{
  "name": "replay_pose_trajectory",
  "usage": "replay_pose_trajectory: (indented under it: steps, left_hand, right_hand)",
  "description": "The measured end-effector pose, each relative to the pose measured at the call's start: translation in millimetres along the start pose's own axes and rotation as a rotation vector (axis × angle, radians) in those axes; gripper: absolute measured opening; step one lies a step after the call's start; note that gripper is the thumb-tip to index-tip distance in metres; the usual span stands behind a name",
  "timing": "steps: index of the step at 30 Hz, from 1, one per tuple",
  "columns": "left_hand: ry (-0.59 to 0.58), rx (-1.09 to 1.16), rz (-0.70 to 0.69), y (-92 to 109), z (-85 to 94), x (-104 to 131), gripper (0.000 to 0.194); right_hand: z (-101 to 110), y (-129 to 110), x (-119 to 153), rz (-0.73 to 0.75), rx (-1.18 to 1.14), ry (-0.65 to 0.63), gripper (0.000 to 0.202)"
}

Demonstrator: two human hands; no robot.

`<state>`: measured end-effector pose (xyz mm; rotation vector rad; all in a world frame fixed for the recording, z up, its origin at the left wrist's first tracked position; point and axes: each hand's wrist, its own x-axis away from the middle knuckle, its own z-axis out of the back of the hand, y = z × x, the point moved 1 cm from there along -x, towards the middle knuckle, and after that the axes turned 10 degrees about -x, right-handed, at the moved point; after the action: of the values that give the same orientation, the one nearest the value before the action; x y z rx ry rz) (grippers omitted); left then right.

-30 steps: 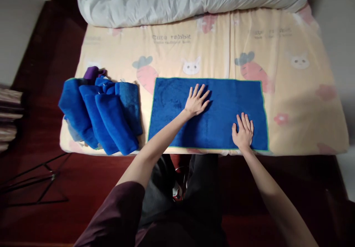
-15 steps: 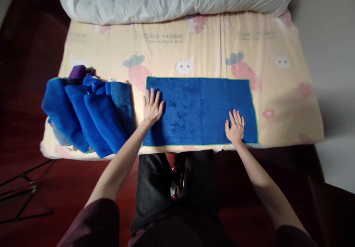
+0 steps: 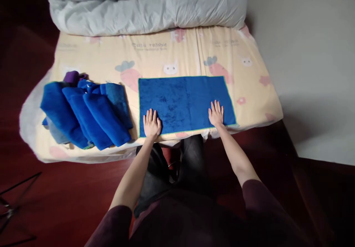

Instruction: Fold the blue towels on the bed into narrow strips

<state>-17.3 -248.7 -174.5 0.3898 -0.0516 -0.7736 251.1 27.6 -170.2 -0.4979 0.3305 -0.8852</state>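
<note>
A blue towel (image 3: pixel 177 102) with a thin green edge lies spread flat near the front edge of the bed. On its lower left corner area rests my left hand (image 3: pixel 152 125), palm down with the fingers stretched out. My right hand (image 3: pixel 216 114) lies flat on the towel's lower right part, fingers slightly spread. Neither hand grips anything. To the left sits a heap of folded or rolled blue towels (image 3: pixel 102 119), with a purple cloth (image 3: pixel 71 77) at its back.
The bed has a pale yellow sheet (image 3: pixel 155 60) printed with carrots and rabbits. Across the back lies a bunched grey quilt (image 3: pixel 155 12). A pale wall (image 3: pixel 310 62) stands at the right. Thin black stand legs (image 3: pixel 20 183) are on the dark red floor at lower left.
My left hand has slid from the towel's left edge toward its near left corner. The right hand stays flat near the right end. The camera view has shifted and turned.
</note>
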Motion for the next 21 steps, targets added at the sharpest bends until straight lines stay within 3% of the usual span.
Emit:
replay_pose_trajectory:
  steps: [6,13,17,21]
  left_hand:
    - [0.027,0.025,0.019,-0.8,-2.1,6.5,0.063]
    - [0.034,0.012,0.043,-4.3,-4.5,3.9,0.062]
    - [0.052,0.016,0.041,-9.9,-9.5,5.4,0.061]
    - [0.055,0.066,0.047,-14.9,-14.9,6.5,0.062]
  right_hand:
    - [1.5,-21.7,-12.4,-0.06,0.041,-0.09,0.061]
    - [-25.0,-57.4,-100.8,0.068,-0.04,-0.185,0.061]
    - [-35.5,-31.3,-149.8,-0.008,0.049,-0.157,0.063]
    - [-17.0,19.5,-186.3,-0.178,0.22,-0.082,0.068]
